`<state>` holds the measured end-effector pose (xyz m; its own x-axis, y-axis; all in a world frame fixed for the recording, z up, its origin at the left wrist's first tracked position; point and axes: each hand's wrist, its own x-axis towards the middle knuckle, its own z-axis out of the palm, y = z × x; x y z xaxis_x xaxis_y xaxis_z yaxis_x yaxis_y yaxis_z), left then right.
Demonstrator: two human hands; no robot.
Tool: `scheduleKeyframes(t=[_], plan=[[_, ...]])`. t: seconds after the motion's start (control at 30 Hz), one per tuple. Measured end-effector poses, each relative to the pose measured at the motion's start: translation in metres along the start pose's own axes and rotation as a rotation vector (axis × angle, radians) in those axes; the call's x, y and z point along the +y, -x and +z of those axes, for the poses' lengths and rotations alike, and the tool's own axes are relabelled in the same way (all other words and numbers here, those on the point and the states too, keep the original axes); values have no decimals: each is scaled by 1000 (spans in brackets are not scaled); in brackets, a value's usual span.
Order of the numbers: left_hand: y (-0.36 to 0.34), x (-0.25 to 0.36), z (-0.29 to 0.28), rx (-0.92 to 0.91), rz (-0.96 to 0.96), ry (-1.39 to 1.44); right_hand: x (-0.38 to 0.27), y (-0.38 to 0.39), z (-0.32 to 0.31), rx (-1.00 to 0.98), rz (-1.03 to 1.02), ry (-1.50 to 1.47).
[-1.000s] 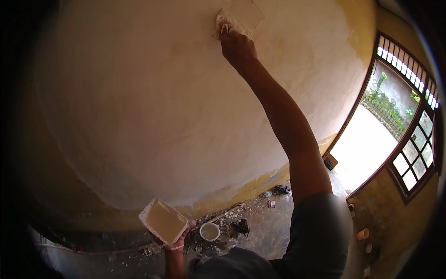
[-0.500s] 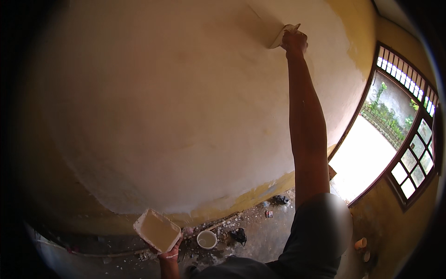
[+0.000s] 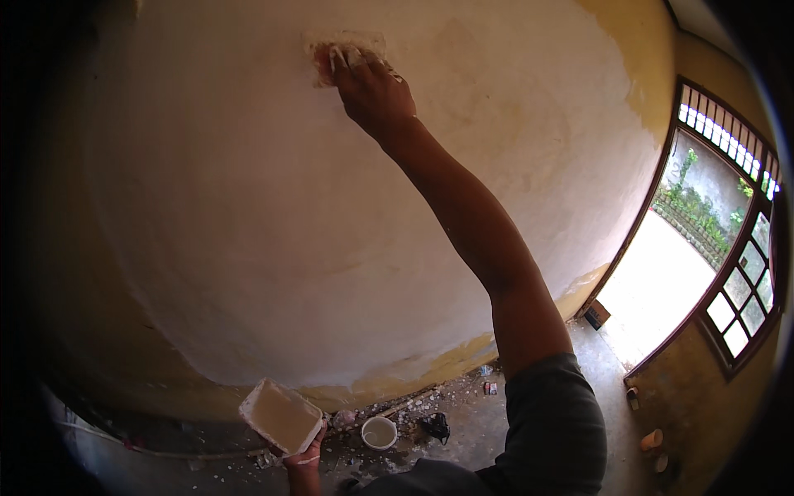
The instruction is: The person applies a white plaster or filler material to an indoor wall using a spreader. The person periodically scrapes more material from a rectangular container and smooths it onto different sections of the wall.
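Note:
My right hand is raised high, its fingers closed on a putty-smeared scraper whose blade lies against the wall. A broad pale coat covers most of that wall, with yellow paint showing at its edges. Low down, my left hand grips a rectangular, putty-crusted tray from below and at its right side. The tray holds a smooth beige paste. Most of the left fingers are hidden under it.
On the debris-strewn floor stand a white bucket and a black plastic bag near the wall's foot. A cardboard box sits by the open doorway at right. An orange cup lies at lower right.
My right hand has swept left across the upper wall with the scraper, and the arm now slants left. My left hand and the tray have hardly moved.

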<state>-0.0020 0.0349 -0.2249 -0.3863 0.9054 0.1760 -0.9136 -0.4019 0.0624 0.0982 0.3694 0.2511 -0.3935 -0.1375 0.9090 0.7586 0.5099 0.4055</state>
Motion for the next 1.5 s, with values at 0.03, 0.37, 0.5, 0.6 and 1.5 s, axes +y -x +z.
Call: scheduleKeyframes(t=[0.03, 0.37, 0.5, 0.6, 1.5], plan=[[0, -4, 2, -4, -15, 19, 16, 18, 13, 114, -110, 21], [5, 6, -18, 25, -19, -20, 129, 82, -58, -23, 852, -68], [6, 4, -25, 22, -36, 7, 197, 74, -34, 2, 1126, -13], [8, 7, -34, 25, -29, 8, 161, 58, -15, -100, 940, 105], [14, 27, -80, 71, 7, 1, 105, 125, -39, -152, 553, -143]])
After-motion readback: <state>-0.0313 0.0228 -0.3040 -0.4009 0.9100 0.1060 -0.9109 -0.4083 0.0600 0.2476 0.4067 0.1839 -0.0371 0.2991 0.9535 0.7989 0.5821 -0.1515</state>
